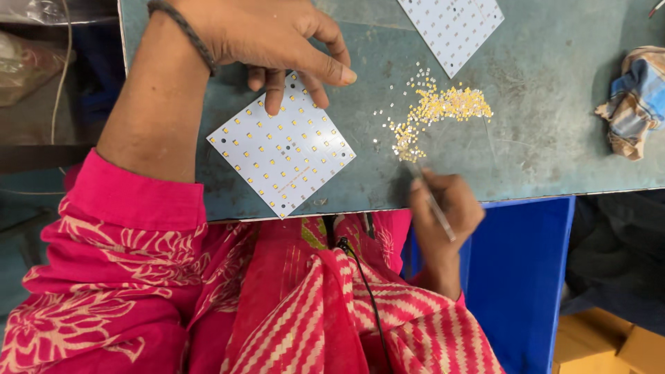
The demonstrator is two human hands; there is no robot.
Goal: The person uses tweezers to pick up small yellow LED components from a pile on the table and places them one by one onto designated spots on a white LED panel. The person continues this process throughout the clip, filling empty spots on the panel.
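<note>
A white square circuit board [282, 151] dotted with small yellow chips lies tilted like a diamond on the grey-green table [540, 125]. My left hand [273, 38] rests its fingertips on the board's top corner, pinning it down. My right hand [443, 211] grips thin metal tweezers [433, 204] at the table's front edge. The tweezer tip points up at a loose pile of tiny yellow chips [436, 111] scattered to the right of the board.
A second white board [454, 24] lies at the table's far edge. A crumpled blue and tan cloth [637, 97] sits at the right. A blue bin [526, 277] stands below the table edge, cardboard boxes [609, 343] beside it.
</note>
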